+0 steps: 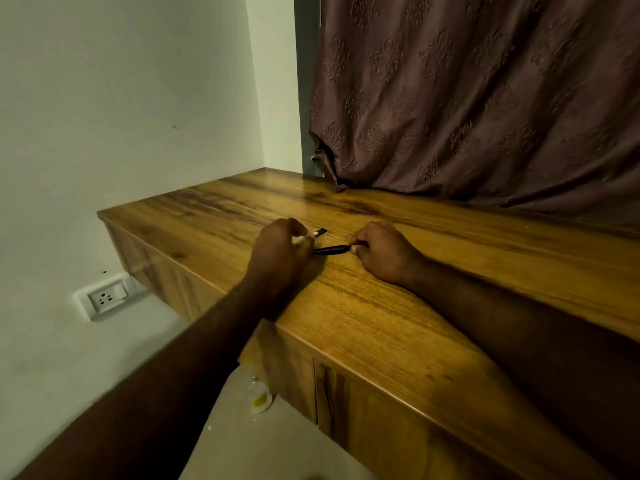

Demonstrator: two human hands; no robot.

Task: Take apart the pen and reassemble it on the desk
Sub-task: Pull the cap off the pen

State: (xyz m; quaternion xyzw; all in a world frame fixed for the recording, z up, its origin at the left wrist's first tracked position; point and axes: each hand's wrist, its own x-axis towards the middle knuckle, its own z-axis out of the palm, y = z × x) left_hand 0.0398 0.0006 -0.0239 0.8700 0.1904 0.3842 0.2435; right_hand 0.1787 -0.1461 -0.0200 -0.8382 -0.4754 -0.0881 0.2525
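Pen barrel, black, lying low on the wooden desk; right hand pinches its end, left hand closes on a small capped piece. Step judged: parts separated or rejoining, cannot tell which. Next: align the ends. Fingertip contacts and small parts obscured.

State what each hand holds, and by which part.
The right hand pinches the dark pen barrel at its right end. The left hand is at its left end; its grip is unclear.
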